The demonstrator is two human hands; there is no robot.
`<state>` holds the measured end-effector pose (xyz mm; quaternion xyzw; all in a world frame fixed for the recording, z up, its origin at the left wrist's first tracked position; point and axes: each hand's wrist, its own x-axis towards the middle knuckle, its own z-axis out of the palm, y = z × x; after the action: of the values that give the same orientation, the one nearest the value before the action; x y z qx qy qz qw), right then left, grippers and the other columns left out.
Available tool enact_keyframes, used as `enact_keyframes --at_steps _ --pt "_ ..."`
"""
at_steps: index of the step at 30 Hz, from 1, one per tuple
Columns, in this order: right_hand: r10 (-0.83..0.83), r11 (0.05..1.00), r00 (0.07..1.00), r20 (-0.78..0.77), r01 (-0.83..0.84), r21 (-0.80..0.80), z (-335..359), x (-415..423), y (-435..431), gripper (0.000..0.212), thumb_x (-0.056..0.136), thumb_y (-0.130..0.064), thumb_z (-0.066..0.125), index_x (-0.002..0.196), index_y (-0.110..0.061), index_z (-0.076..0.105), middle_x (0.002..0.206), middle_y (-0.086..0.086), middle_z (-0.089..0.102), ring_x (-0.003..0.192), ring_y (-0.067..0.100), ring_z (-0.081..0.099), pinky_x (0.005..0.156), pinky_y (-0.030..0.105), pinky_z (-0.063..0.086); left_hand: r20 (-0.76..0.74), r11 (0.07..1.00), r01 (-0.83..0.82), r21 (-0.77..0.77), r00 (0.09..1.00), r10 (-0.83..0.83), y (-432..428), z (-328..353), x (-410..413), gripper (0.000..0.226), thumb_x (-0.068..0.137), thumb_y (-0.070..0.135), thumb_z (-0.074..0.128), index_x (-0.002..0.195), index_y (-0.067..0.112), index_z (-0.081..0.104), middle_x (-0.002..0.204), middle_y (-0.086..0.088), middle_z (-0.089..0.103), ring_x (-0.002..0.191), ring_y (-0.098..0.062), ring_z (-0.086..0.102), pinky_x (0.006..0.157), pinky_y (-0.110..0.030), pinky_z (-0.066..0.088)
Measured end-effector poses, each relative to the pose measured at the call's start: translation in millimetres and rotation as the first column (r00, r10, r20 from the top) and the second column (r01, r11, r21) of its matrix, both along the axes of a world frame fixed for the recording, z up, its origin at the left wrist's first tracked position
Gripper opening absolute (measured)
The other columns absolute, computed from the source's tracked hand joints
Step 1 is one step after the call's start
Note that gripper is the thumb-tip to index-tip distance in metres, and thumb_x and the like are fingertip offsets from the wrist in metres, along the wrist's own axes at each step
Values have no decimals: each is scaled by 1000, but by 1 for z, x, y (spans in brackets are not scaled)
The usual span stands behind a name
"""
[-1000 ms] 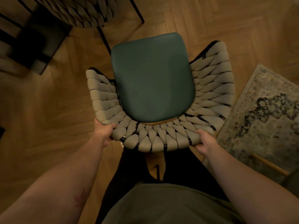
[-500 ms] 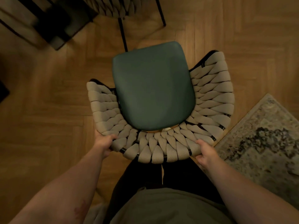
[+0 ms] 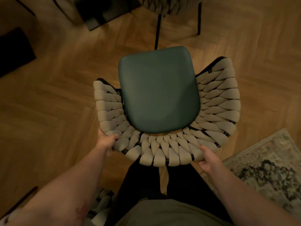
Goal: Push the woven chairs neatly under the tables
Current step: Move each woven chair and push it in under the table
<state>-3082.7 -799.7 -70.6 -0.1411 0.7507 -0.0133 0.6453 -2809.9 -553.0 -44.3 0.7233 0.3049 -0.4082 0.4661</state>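
We hold the woven chair [image 3: 162, 150] by its curved back.
Left hand [image 3: 106, 143] and right hand [image 3: 207, 158] curl fingers [image 3: 203, 165] around thick pale rope weave; the chair, smooth green seat [image 3: 158, 90], is on the herringbone wood floor [image 3: 57, 111] near a patterned rug [image 3: 268, 168].

A patterned rug [image 3: 267, 170] lies on the herringbone wood floor [image 3: 48, 121].

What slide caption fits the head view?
Head view: left hand and right hand grip the back of a beige woven chair with green seat on wooden floor.
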Motion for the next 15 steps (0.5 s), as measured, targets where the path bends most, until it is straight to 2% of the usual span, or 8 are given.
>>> enact_keyframes --at_steps 4,8,11,13,15 --pt "85 996 996 35 -84 -32 3 23 -12 48 93 -9 63 139 -4 49 126 22 63 107 36 66 78 51 59 10 998 -61 18 998 61 4 3 2 63 88 -9 65 136 23 39 125 -7 54 106 -32 57 83 -53 53" --pt "188 981 979 73 -184 -54 5 47 -21 42 97 -11 60 138 -7 50 116 17 66 104 32 66 99 56 51 5 991 -131 42 991 131 12 1 6 69 85 -9 68 138 24 38 120 -8 54 89 -26 59 72 -48 55" --pt "259 965 961 98 -254 -65 5 66 -22 41 97 -11 61 137 -7 52 108 14 67 104 30 66 101 55 50 28 980 -190 67 982 189 21 -1 9 66 84 -8 70 133 24 41 119 -8 54 91 -28 58 78 -52 54" --pt "293 955 949 118 -286 -73 6 78 -22 42 96 -10 62 137 -7 52 115 15 67 109 32 65 100 56 50 40 969 -230 86 973 227 28 -3 11 68 83 -7 71 135 24 40 120 -9 54 101 -32 58 80 -54 54" --pt "331 943 935 128 -322 -86 7 91 -26 45 94 -11 65 137 -9 52 122 15 67 109 32 66 93 55 54 57 955 -275 110 961 270 33 -5 12 70 82 -6 72 137 25 40 121 -9 54 106 -35 57 84 -58 54"
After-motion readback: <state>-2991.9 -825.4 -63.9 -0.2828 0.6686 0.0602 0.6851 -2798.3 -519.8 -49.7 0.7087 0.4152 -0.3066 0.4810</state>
